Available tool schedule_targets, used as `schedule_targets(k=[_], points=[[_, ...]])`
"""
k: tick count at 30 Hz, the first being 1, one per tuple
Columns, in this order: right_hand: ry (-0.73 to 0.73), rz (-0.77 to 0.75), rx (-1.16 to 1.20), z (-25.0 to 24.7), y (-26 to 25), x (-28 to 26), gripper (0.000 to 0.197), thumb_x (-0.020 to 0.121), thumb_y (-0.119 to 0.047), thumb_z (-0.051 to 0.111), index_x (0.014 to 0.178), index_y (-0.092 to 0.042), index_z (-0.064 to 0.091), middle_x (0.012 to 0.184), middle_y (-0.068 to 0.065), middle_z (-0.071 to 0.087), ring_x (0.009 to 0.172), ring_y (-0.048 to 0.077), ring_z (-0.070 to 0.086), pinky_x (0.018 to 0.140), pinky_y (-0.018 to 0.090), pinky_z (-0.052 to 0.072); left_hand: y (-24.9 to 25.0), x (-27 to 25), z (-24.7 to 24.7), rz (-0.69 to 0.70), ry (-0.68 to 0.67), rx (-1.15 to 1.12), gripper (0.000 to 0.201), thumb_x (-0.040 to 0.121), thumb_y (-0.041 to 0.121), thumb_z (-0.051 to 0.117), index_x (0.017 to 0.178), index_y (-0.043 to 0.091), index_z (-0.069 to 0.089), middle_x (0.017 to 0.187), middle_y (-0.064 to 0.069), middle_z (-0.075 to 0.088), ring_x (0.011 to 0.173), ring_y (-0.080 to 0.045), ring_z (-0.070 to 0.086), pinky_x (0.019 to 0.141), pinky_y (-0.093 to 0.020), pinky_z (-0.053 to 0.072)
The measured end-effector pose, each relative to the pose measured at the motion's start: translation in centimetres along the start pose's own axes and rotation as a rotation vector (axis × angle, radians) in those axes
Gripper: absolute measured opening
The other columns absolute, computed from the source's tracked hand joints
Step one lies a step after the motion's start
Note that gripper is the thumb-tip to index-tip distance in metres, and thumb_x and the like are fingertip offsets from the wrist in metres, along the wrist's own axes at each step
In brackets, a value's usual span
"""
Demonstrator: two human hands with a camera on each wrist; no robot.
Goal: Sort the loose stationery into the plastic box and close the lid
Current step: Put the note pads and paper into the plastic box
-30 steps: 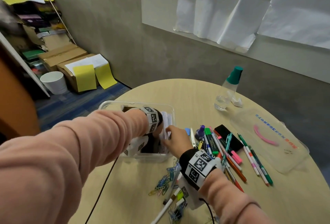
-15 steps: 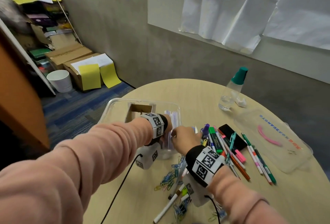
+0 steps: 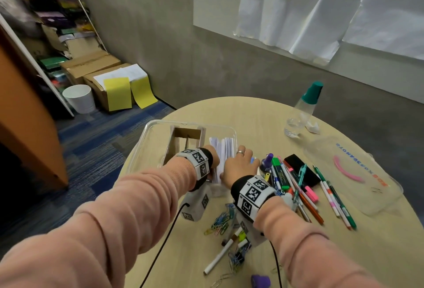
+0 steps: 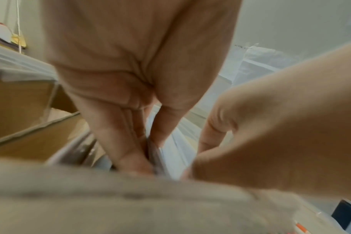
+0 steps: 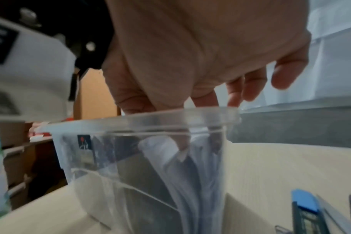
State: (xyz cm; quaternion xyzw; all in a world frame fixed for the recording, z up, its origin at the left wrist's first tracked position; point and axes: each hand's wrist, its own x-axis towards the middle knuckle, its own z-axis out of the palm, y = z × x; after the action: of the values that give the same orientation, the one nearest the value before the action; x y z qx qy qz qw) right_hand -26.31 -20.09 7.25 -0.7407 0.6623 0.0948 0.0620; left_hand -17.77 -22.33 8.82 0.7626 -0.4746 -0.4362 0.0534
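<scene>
A clear plastic box (image 3: 146, 136) stands at the table's left edge, holding a cardboard divider (image 3: 185, 137) and an upright stack of white paper (image 3: 223, 147). My left hand (image 3: 212, 155) reaches down into the box. In the left wrist view its fingers and thumb (image 4: 150, 152) pinch the near edge of the paper stack. My right hand (image 3: 238, 163) lies over the box's right rim (image 5: 170, 115), and its straight fingers (image 5: 236, 93) reach in against the paper (image 5: 194, 182). The clear lid (image 3: 358, 173) lies upside down at the right.
A pile of pens and markers (image 3: 293, 179) lies just right of my right hand. Coloured paper clips (image 3: 220, 221), a white marker (image 3: 220, 258) and a purple cap (image 3: 260, 282) lie nearer me. A green-capped bottle (image 3: 302, 108) stands at the back. Two cables run off the near edge.
Both hands stay at the paper stack in the box. The right hand's fingers now reach a little further over the rim. The head view has lifted slightly.
</scene>
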Motion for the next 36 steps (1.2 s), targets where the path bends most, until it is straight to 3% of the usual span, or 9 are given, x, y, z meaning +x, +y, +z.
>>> schedule_targets(k=[2,5,8,11,15,19,26,32,36], points=[[-0.024,0.003,0.011,0.1,-0.1,0.0,0.028,0.086,-0.033,0.058,0.109,-0.016,0.061,0.143,0.011,0.021,0.126,0.031,0.023,0.1,0.044,0.026,-0.7,0.1,-0.1,0.018,0.052,-0.034,0.015,0.093,0.002,0.044,0.103,-0.003,0.053,0.113,-0.023,0.062,0.097,-0.032,0.065,0.079,-0.035,0.056],[-0.022,0.015,0.033,0.1,0.1,0.3,0.03,0.087,-0.033,0.057,0.11,-0.014,0.061,0.142,0.012,0.022,0.127,0.032,0.023,0.101,0.044,0.026,-1.2,0.1,0.3,0.143,0.14,-0.068,0.066,0.09,-0.003,0.044,0.146,0.011,0.012,0.121,-0.023,0.054,0.107,-0.035,0.059,0.083,-0.037,0.052],[0.015,0.037,0.064,0.1,0.4,0.4,0.027,0.091,-0.025,0.05,0.113,-0.013,0.059,0.141,0.012,0.025,0.126,0.031,0.024,0.102,0.043,0.027,-0.3,-0.3,0.5,0.223,0.111,0.038,0.055,0.091,-0.003,0.043,0.139,0.017,0.026,0.099,-0.015,0.056,0.092,-0.03,0.061,0.08,-0.034,0.054],[0.023,0.053,0.096,0.2,0.6,0.4,0.027,0.092,-0.026,0.047,0.112,-0.012,0.06,0.14,0.012,0.026,0.126,0.031,0.024,0.102,0.043,0.026,0.1,-0.2,0.2,0.243,0.085,0.192,0.028,0.094,0.009,0.045,0.12,0.001,0.054,0.114,-0.015,0.061,0.104,-0.028,0.061,0.091,-0.033,0.051],[-0.017,0.068,0.144,0.2,1.0,0.3,0.035,0.092,-0.034,0.045,0.114,-0.011,0.059,0.14,0.013,0.026,0.126,0.032,0.025,0.104,0.044,0.025,0.2,0.4,0.6,0.207,0.121,0.239,0.024,0.092,0.03,0.053,0.092,0.007,0.05,0.08,-0.008,0.056,0.089,-0.021,0.06,0.077,-0.026,0.047],[-0.039,0.101,0.187,0.3,1.4,0.4,0.039,0.085,-0.039,0.057,0.112,-0.011,0.06,0.139,0.014,0.031,0.127,0.033,0.027,0.103,0.044,0.029,0.2,1.0,0.1,0.144,0.125,0.298,0.032,0.09,0.025,0.058,0.114,0.004,0.053,0.115,-0.013,0.06,0.108,-0.025,0.06,0.087,-0.028,0.047],[-0.023,0.098,0.183,1.3,0.6,0.7,0.056,0.082,-0.053,0.059,0.12,-0.012,0.056,0.141,0.013,0.032,0.129,0.031,0.027,0.103,0.045,0.026,0.2,1.0,0.0,0.133,0.099,0.368,0.022,0.096,0.022,0.044,0.108,0.007,0.054,0.084,-0.007,0.056,0.092,-0.025,0.058,0.078,-0.029,0.045],[0.036,0.082,0.132,1.5,0.5,0.7,0.038,0.087,-0.04,0.053,0.113,-0.014,0.06,0.14,0.012,0.036,0.129,0.032,0.025,0.102,0.048,0.024,0.3,0.5,0.0,0.177,0.112,0.313,0.031,0.097,0.009,0.039,0.124,-0.002,0.048,0.125,-0.017,0.056,0.113,-0.027,0.057,0.09,-0.029,0.047],[0.134,0.073,0.107,1.8,0.4,0.1,0.033,0.086,-0.038,0.053,0.106,-0.014,0.065,0.136,0.01,0.038,0.125,0.032,0.025,0.098,0.049,0.023,0.0,0.0,0.6,0.198,0.082,0.164,0.062,0.094,0.004,0.041,0.148,0.014,0.012,0.128,-0.021,0.052,0.112,-0.032,0.057,0.092,-0.037,0.05]])
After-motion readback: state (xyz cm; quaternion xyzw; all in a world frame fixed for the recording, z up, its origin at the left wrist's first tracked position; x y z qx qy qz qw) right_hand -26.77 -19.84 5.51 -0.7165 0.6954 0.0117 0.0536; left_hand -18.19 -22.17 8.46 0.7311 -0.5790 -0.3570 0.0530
